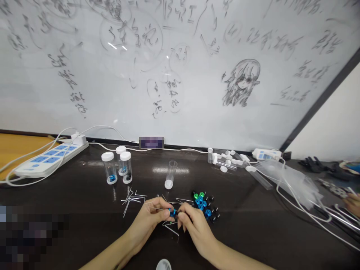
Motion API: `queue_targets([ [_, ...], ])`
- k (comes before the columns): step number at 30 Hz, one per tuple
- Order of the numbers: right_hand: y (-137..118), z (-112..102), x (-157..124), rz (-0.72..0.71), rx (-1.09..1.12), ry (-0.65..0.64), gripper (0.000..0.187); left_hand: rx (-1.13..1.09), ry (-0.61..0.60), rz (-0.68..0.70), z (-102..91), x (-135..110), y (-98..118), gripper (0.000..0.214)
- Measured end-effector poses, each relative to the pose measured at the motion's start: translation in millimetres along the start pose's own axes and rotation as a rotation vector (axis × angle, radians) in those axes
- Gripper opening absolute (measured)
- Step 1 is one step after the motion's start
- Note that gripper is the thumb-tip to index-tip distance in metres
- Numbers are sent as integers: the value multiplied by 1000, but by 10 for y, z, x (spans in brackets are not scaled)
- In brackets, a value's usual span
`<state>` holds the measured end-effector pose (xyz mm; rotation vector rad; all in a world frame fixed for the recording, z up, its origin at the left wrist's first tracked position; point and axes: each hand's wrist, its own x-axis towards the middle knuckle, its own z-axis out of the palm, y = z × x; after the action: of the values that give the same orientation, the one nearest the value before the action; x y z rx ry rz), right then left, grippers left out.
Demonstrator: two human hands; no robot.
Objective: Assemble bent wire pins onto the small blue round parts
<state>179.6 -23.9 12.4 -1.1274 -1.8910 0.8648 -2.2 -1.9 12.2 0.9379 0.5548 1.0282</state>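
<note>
Pinched between the thumb and fingers of my left hand is a small blue part, perhaps a metal knob or screw. The fingertips of my right hand are closed at its right end, on a small dark piece that they mostly cover. Thin L-shaped metal rods like hex keys lie left of my hands, with more around and below them. Just right of my right hand is a cluster of blue, green and black small parts. A clear tube stands beyond my hands, its white cap at the bottom.
Three white-capped tubes with blue or black parts inside stand back left. Behind them is a power strip with cables. Loose tubes and white caps lie back right, near a plastic bag. Another person's hand shows far right.
</note>
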Motion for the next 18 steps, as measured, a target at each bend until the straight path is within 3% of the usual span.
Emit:
queue_targets([
  [2,-7,-2,2,-11,24,-3,31,-1,5,0,0,1,-2,7],
  [6,-52,-6,-2,-37,55,53,17,-7,40,31,-15,16,-6,5],
  [18,-80,-1,-12,-42,48,68,15,-19,54,47,-31,15,-16,4],
])
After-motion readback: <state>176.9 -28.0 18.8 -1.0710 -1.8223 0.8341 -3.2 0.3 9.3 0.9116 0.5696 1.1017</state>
